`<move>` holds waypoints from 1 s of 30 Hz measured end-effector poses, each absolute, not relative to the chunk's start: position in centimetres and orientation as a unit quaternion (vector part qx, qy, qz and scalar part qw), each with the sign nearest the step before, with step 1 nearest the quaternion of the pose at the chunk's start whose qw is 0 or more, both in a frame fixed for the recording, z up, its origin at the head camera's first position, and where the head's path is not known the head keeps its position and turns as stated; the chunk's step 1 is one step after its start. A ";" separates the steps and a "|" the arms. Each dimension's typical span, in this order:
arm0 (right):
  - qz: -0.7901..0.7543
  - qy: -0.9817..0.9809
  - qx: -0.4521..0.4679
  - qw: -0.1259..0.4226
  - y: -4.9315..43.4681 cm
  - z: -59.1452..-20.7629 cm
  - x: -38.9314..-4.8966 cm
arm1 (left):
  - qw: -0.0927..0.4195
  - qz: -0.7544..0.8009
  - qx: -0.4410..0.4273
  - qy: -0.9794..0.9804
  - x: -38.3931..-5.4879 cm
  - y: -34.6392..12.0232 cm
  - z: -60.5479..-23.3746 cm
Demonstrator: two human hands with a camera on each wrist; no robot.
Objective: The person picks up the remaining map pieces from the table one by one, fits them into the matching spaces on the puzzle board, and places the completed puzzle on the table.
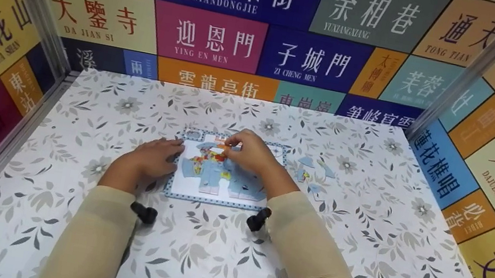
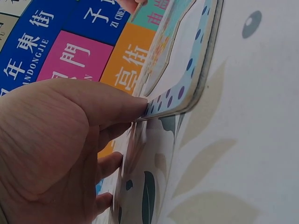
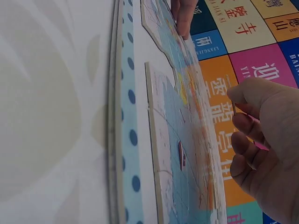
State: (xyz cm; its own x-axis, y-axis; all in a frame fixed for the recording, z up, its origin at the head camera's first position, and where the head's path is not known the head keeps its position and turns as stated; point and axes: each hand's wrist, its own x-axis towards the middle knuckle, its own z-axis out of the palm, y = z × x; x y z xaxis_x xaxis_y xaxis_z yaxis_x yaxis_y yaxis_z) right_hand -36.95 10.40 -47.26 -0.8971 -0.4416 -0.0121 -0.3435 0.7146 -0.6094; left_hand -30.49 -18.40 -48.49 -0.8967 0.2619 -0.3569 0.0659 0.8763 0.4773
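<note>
A map jigsaw puzzle in a tray with a dotted blue border [image 1: 216, 202] lies flat on the table, several map pieces [image 1: 210, 176] fitted inside it. Over its upper part, my right hand [image 1: 250, 152] pinches a thin puzzle piece [image 3: 230, 88] between thumb and index finger, seen edge-on in the right wrist view. The other fingers of that hand curl loosely. At the tray's left edge rests my left hand [image 1: 155, 158]. Its thumb [image 2: 126, 103] touches the tray's corner in the left wrist view, with the other fingers spread beside it.
Several loose puzzle pieces [image 1: 307, 162] lie right of the tray, another light blue one [image 1: 315, 188] nearer to me. The floral tablecloth [image 1: 205, 264] covers the table. Panels with Chinese lettering [image 1: 214, 39] stand behind it and at both sides, with metal posts [image 1: 468, 71] at the corners.
</note>
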 end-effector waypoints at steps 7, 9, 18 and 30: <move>-0.295 0.925 -0.224 0.086 9.2 -47.7 -37.8 | 0.209 0.224 0.093 0.947 -30.5 -18.5 -48.6; -0.278 0.930 -0.222 0.091 8.8 -47.9 -38.0 | 0.209 0.225 0.089 0.947 -30.6 -18.4 -48.6; -0.238 0.942 -0.214 0.101 7.7 -48.5 -38.4 | 0.211 0.223 0.087 0.948 -30.6 -18.2 -48.5; -0.260 0.934 -0.225 0.094 7.8 -48.7 -38.3 | 0.206 0.216 0.093 0.950 -30.5 -18.1 -48.3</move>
State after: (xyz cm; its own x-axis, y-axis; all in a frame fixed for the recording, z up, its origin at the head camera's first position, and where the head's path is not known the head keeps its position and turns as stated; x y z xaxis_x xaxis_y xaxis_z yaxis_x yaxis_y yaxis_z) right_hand -38.27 7.77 -48.66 -0.8810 -0.4696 -0.0580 -0.3722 0.7635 -0.5278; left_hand -30.51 -18.12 -48.34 -0.8977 0.2660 -0.3512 0.0880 0.8894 0.4486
